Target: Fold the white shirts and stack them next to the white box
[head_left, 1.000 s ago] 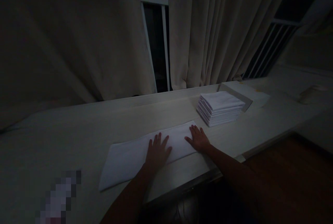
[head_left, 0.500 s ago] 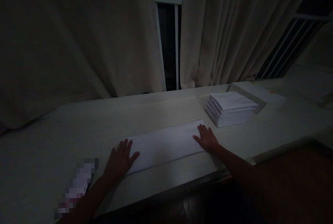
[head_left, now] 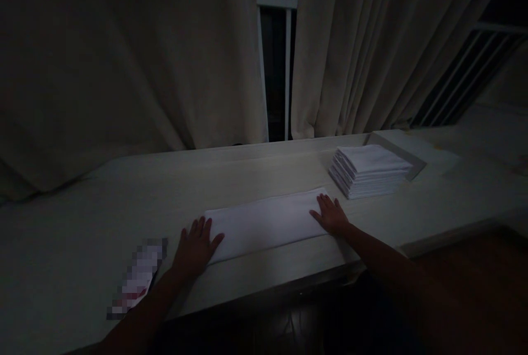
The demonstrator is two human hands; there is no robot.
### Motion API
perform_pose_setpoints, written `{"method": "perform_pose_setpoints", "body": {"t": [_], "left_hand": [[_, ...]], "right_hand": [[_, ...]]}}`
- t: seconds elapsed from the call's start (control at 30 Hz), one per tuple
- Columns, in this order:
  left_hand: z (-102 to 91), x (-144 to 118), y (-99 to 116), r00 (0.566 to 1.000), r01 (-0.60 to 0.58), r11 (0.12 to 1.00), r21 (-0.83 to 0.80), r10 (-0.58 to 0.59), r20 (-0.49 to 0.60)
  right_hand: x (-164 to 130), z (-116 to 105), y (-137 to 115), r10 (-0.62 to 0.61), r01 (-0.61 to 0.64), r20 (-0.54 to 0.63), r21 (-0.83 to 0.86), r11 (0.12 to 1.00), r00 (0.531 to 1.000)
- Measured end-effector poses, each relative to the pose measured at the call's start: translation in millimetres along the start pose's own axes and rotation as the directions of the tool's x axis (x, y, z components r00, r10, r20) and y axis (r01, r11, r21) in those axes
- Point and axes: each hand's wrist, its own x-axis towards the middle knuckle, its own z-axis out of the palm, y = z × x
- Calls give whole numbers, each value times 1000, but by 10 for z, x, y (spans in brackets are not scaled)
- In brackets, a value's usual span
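A long strip of folded white cloth [head_left: 264, 226] lies flat on the pale tabletop [head_left: 231, 179]. On its left end rests my left hand [head_left: 197, 248], fingers spread and the thumb over the cloth. My right hand [head_left: 330, 216] lies open on the opposite end, palm down with fingers apart. Neither hand grips the cloth; both press on it from above. Beyond my right hand stands a neat stack of folded white cloths [head_left: 369, 171], its folded edges facing left and toward me.
A blurred-out flat item [head_left: 140, 278] lies left of my left forearm. Behind the stack is a pale box-like piece [head_left: 406, 149]. Beige curtains [head_left: 206, 69] hang along the table's back edge, with a white railing [head_left: 287, 69] in the gap. The front edge runs close to me.
The camera view has shifted slightly, so everything sits a little farther right. Both hands stay flat on the ends of the cloth, with hardly any movement of their own.
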Motion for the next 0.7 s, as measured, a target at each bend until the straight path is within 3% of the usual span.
{"method": "perform_pose_setpoints", "body": {"t": [0.13, 0.23, 0.3, 0.43, 0.5, 0.53, 0.6, 0.7], "left_hand": [[22, -372, 244, 996, 34, 999, -13, -35, -78], [83, -716, 448, 990, 40, 999, -23, -42, -131], [126, -877, 534, 983, 61, 998, -24, -64, -171], [153, -991, 572, 979, 98, 994, -48, -105, -175], [119, -986, 564, 985, 68, 996, -59, -76, -152], [91, -978, 561, 988, 42, 997, -67, -52, -146], [22, -957, 559, 988, -5, 996, -91, -9, -152], [-80, -925, 567, 980, -13, 989, -148, -16, -197]], "right_hand": [[65, -116, -32, -29, 30, 33, -43, 999, 999], [137, -281, -402, -129, 128, -9, -52, 990, 992], [146, -379, -914, -244, 244, -29, -1, 970, 969], [22, -417, -2301, -551, 555, -76, 176, 813, 831], [-66, -375, -2926, -646, 640, -62, 236, 731, 761], [-101, -350, -3176, -659, 652, -64, 250, 716, 749], [-140, -309, -3528, -674, 661, -50, 264, 703, 737], [-108, -278, -3736, -652, 624, 17, 268, 734, 758]]}}
